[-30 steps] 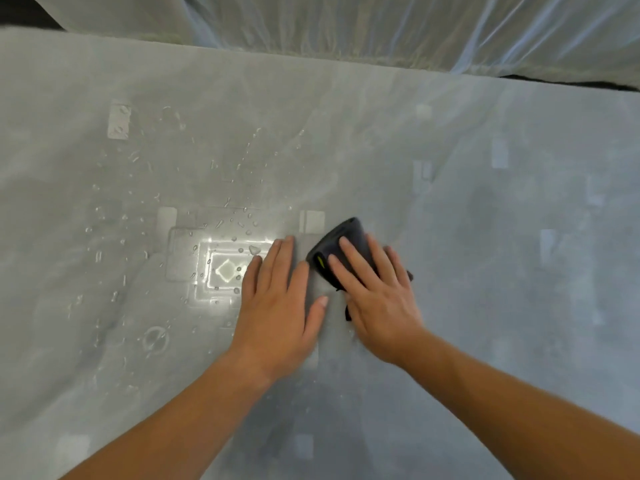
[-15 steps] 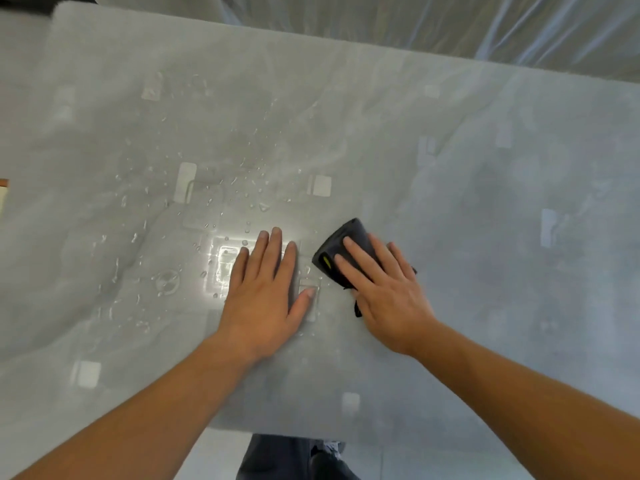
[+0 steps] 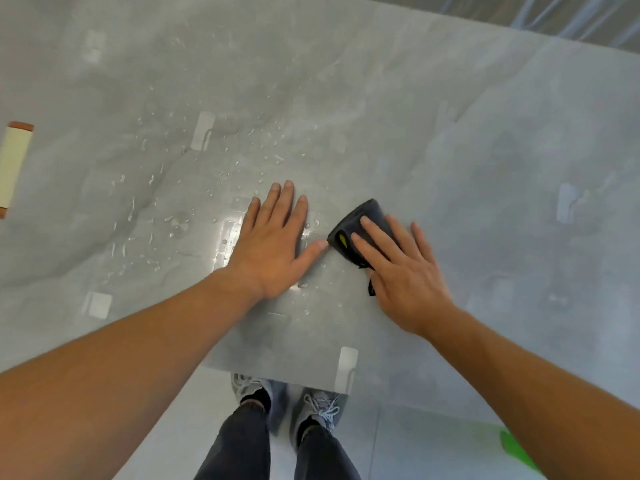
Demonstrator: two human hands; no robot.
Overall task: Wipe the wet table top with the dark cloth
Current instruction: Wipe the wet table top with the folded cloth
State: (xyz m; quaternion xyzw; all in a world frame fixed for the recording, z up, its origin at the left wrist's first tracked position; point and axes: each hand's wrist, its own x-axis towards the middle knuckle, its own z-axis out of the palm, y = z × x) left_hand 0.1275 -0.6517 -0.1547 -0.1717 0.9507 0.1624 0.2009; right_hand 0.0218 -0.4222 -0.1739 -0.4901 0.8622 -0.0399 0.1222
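The dark cloth [image 3: 360, 221], folded, with a yellow-green mark on it, lies on the grey glossy table top [image 3: 485, 150]. My right hand [image 3: 401, 271] presses flat on the cloth with fingers spread, covering its near half. My left hand [image 3: 273, 244] lies flat on the bare table just left of the cloth, its thumb tip almost touching the cloth's edge. Water drops [image 3: 156, 209] are scattered on the table to the left of and beyond my left hand.
The table's near edge [image 3: 277, 377] runs just above my shoes [image 3: 287, 400] and dark trousers on the pale floor. A cream block with brown ends [image 3: 14, 164] shows at the far left. A green patch [image 3: 516, 452] lies on the floor at lower right.
The view has tilted down and drawn back, so the table's near edge, my legs and shoes now show. Both hands stay flat; the cloth remains under my right hand.
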